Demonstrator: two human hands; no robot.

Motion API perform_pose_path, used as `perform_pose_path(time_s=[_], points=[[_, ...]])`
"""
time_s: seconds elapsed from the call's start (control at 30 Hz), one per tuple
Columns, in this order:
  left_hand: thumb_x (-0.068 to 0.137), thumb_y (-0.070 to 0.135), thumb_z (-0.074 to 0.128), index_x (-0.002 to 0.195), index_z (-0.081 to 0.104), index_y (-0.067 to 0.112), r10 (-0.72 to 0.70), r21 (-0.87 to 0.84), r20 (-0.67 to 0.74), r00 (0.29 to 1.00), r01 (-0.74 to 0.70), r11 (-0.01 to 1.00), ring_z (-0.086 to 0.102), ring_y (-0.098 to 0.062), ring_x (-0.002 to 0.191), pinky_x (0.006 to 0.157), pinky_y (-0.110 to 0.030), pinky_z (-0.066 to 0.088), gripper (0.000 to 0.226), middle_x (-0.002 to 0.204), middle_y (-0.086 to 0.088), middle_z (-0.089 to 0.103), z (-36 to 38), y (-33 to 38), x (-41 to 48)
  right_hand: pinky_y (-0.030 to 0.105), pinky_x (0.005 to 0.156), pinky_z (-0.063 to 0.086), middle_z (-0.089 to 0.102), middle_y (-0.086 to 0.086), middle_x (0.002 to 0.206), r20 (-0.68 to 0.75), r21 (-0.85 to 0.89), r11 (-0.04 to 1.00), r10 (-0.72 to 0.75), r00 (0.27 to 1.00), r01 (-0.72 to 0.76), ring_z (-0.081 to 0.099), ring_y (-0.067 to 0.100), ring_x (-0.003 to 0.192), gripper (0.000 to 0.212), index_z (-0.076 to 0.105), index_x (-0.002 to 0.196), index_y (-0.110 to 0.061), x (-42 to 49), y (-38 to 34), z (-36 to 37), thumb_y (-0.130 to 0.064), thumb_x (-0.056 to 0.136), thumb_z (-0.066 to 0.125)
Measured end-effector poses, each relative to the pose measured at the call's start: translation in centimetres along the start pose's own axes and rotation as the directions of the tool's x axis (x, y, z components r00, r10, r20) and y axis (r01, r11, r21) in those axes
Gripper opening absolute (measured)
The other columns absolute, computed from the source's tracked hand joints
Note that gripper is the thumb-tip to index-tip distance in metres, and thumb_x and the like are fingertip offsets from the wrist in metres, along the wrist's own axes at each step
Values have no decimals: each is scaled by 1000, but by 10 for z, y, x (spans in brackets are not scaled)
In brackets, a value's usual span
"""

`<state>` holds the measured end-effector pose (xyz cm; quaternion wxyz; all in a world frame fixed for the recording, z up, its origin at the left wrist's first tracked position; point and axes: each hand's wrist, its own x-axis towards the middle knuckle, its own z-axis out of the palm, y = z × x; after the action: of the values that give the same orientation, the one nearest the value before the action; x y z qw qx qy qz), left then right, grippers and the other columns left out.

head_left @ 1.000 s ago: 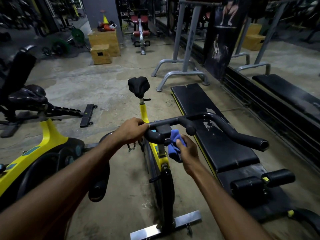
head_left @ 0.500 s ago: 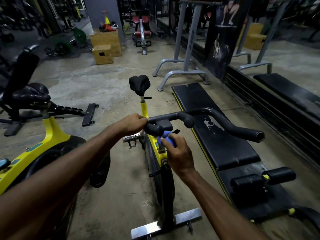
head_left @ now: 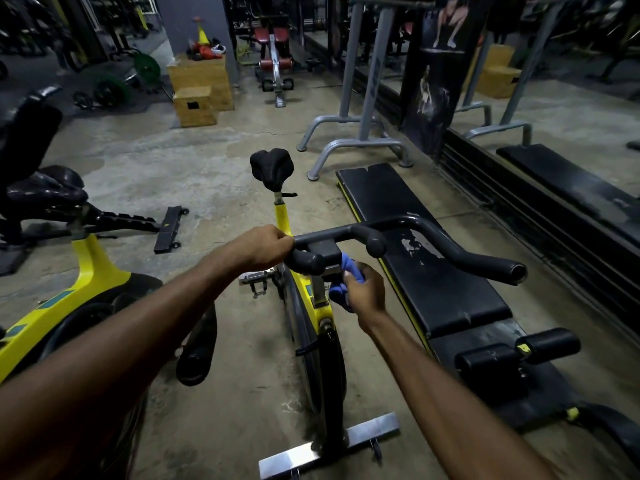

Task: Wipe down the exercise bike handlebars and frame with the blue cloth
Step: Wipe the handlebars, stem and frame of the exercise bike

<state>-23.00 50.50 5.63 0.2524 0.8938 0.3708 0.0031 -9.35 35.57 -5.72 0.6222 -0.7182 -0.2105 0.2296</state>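
The right grip (head_left: 363, 292) has shifted slightly against the stem since half a second ago, so more of the blue cloth (head_left: 341, 293) now shows above and to the left of its fingers. It is clamped on the cloth, which is pressed to the yellow frame (head_left: 301, 282) just under the handlebars (head_left: 450, 251) of the exercise bike (head_left: 325, 358). The left grip (head_left: 266, 249) is curled round the left side of the handlebars. Far back, a wooden box (head_left: 201, 77) carries a yellow cone (head_left: 202, 34) and some red things on top.

Single wide head view, facing forward-down, close above handlebars (head_left: 332, 236); dim edges apparently lens-warped
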Motion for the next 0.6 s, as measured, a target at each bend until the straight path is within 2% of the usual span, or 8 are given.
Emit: perform_pose_path(time_s=[0.03,0.13,0.23,0.3,0.33,0.43,0.5,0.6], points=[[97,31,42,87,68,5,-3,14,4,1000,3,1000,60,-30,82,74,-37,48,39,95,-21,69,-1,1,0,21,48,46,65,0,73,38,29,998,62,997,-63,60,11,60,14,68,92,-11,2,2,2,-4,94,56],[85,46,38,87,70,2,7,47,11,1000,-7,999,64,-32,85,81,-43,54,54,93,-21,70,-4,5,-1,24,57,40,60,5,71,139,1,997,77,987,-78,54,16,64,14,67,80,-7,2,7,-10,-6,92,59],[80,51,40,82,71,6,26,100,11,1000,-27,995,66,-31,83,78,-42,56,54,87,-16,71,-9,7,2,27,64,40,59,4,71,39,52,997,60,997,-62,54,15,66,13,65,76,-3,-5,5,-17,-6,89,63],[84,47,47,79,71,8,26,104,7,1000,-27,994,65,-28,78,70,-36,53,46,82,-14,70,-12,5,7,25,66,45,64,-1,80,-81,-47,993,-114,990,110,58,10,70,7,67,87,-11,-17,-5,-14,-7,90,62],[84,45,50,77,70,8,30,83,3,1000,-30,996,63,-27,74,66,-34,50,43,80,-13,69,-13,3,10,21,71,48,65,-2,91,-75,-116,971,-219,973,210,61,7,80,11,66,99,-13,-23,-12,-11,-8,92,60],[84,30,54,67,63,12,47,-3,1,999,-47,999,57,-22,69,58,-29,42,27,73,-8,63,-14,-3,15,13,93,43,58,-3,118,122,-197,865,-446,887,462,56,3,107,28,57,124,-10,-31,-38,7,-10,98,48],[83,16,52,68,64,12,72,-23,16,997,-72,997,57,-23,72,58,-28,41,20,73,-8,63,-15,-11,17,17,97,42,56,2,124,157,-190,831,-501,851,524,55,8,111,32,54,129,-7,-29,-50,20,-9,98,45],[80,12,51,86,73,9,113,-48,58,992,-110,993,64,-27,85,71,-33,50,22,87,-12,71,-17,-28,20,20,100,41,51,2,128,139,-224,863,-432,891,453,53,10,114,38,51,136,-8,-16,-60,30,-4,98,47]])
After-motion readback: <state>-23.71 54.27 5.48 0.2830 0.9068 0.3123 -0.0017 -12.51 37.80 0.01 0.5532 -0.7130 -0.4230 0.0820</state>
